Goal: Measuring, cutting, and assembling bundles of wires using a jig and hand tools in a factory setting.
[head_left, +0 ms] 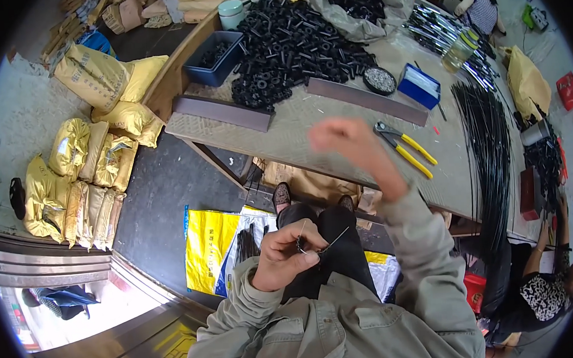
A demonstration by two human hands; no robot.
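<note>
- Two hands of ours are at work: the left hand [291,254] is pinched closed on a thin metal wire [338,237] and a small dark piece [300,244], near our lap
- Our right hand [350,139], blurred, looks loosely curled over the near edge of the workbench [283,130]; we cannot tell whether it holds anything
- We judge this one piece part-way done, with much left: a big heap of black cylindrical parts [298,44] lies on the far side
- We cannot tell which pieces, if any, are finished; long black rods [489,160] lie to the right, yellow-handled cutters [415,162] nearer
- We see printed characters on the yellow-and-white sack [202,243] below and the kraft sack [93,73] far left; no brand is clear to us
</note>
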